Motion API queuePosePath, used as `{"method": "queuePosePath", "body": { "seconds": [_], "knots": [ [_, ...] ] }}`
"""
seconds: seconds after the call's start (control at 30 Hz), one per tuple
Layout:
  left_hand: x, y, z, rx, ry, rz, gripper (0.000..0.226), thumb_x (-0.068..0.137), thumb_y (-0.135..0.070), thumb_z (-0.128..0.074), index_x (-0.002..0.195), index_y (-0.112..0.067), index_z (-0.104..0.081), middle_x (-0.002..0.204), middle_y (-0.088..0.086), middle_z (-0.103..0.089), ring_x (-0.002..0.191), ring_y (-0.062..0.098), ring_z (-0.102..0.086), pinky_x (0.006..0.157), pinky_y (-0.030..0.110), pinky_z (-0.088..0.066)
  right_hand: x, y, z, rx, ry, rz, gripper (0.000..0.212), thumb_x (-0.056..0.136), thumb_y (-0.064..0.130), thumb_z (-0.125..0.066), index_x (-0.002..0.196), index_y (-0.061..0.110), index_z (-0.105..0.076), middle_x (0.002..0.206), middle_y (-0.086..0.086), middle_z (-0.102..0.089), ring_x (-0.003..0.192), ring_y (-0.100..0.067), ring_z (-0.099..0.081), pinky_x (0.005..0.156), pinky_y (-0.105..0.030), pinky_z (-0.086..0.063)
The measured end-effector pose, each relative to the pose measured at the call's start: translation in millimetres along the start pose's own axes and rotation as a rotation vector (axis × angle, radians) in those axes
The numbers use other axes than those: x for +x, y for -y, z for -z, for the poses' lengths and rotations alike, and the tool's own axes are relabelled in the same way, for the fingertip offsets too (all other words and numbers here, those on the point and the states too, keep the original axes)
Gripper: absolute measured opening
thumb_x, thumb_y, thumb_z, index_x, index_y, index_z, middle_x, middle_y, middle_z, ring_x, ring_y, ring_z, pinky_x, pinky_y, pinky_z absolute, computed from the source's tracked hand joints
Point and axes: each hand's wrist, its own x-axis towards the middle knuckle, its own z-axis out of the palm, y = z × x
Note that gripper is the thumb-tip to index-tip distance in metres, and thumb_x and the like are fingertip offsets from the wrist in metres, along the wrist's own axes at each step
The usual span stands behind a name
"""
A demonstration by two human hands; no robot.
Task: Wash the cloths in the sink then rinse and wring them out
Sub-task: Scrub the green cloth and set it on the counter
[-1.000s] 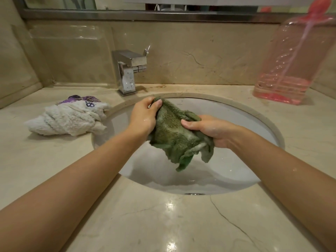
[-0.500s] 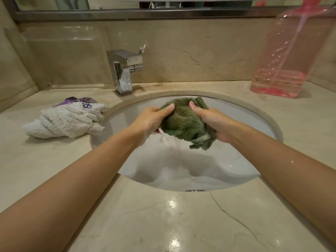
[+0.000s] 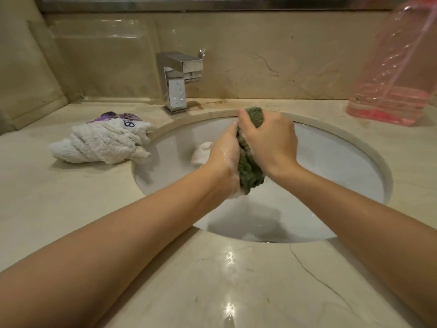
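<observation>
**Head view: green cloth squeezed over the basin**

Head view, looking down along two bare forearms reaching in from the near edge and meeting above the sink (image 3: 369, 159). Left hand (image 3: 224, 159) wrapped round the near, lower part of the green cloth (image 3: 248, 166), palm turned inward, skin slick and soapy. Right hand (image 3: 272, 140) clamped over the far, upper part, knuckles up, thumb curled across the top, a tuft of cloth poking out above it. Both hands closed tight on the same bundle, pressed against each other. Cloth thick, nubbly terry, bunched into a lumpy roll, held in the air over the middle of the bowl, not touching it.

Sink oval, smooth white, set under a glossy beige marble counter (image 3: 212, 287) with thin dark veins and bright glints. Small pale lump (image 3: 201, 151) inside the bowl just left of the left hand; cannot tell what. Twisted white towel (image 3: 101, 145), ribbed and rope-like, lying on the counter left of the sink, with purple fabric (image 3: 113, 116) tucked at its far side. Square chrome faucet (image 3: 179, 81), spotted, at the far rim. Clear pink plastic bottle (image 3: 397, 76), ridged, far right.
</observation>
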Motion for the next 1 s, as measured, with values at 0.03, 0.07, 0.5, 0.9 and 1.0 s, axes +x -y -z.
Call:
{"method": "queuePosePath", "body": {
  "seconds": [0.03, 0.07, 0.5, 0.9, 1.0],
  "knots": [
    [-2, 3, -3, -0.026, -0.008, 0.028, 0.045, 0.091, -0.057, -0.050, 0.099, -0.017, -0.070, 0.085, 0.007, -0.070, 0.079, 0.023, -0.067, 0.074, 0.030, -0.055, 2, -1, -1, -0.053, 0.005, -0.003, 0.047, 0.096, 0.047, -0.049, 0.057, 0.021, -0.046, 0.056, 0.008, -0.048, 0.064, -0.023, -0.053, 0.057, -0.030, -0.032],
    [-2, 6, -2, -0.051, -0.022, 0.019, 0.047, 0.091, -0.057, -0.050, 0.095, -0.015, -0.071, 0.083, 0.007, -0.071, 0.079, 0.023, -0.068, 0.076, 0.030, -0.055, -2, 0, -2, -0.072, 0.004, 0.042, 0.046, 0.096, 0.046, -0.049, 0.058, 0.021, -0.047, 0.057, 0.007, -0.047, 0.065, -0.023, -0.053, 0.057, -0.029, -0.032],
    [-11, 7, -3, -0.040, -0.099, -0.108, 0.041, 0.105, -0.020, -0.033, 0.070, -0.009, -0.051, 0.061, 0.007, -0.056, 0.076, 0.018, -0.057, 0.078, 0.021, -0.049, -15, 0, 1, -0.005, 0.185, 0.059, 0.046, 0.097, 0.037, -0.049, 0.054, 0.021, -0.045, 0.056, 0.006, -0.047, 0.056, -0.015, -0.047, 0.051, -0.028, -0.030],
    [-11, 5, 3, -0.045, -0.191, -0.128, 0.049, 0.104, -0.026, -0.033, 0.065, -0.008, -0.056, 0.054, 0.007, -0.054, 0.057, 0.013, -0.055, 0.057, 0.019, -0.046, -23, 7, -3, -0.020, 0.212, 0.107, 0.042, 0.098, 0.040, -0.047, 0.062, 0.019, -0.052, 0.063, 0.003, -0.054, 0.063, -0.017, -0.053, 0.053, -0.029, -0.034],
    [-14, 4, 6, -0.058, -0.127, -0.119, 0.047, 0.105, -0.022, -0.029, 0.069, -0.004, -0.053, 0.065, 0.011, -0.054, 0.063, 0.017, -0.054, 0.063, 0.024, -0.045, -17, 6, -3, -0.072, 0.226, 0.070, 0.042, 0.099, 0.039, -0.044, 0.063, 0.017, -0.052, 0.065, 0.002, -0.053, 0.067, -0.019, -0.054, 0.052, -0.029, -0.031]
  ]
}}
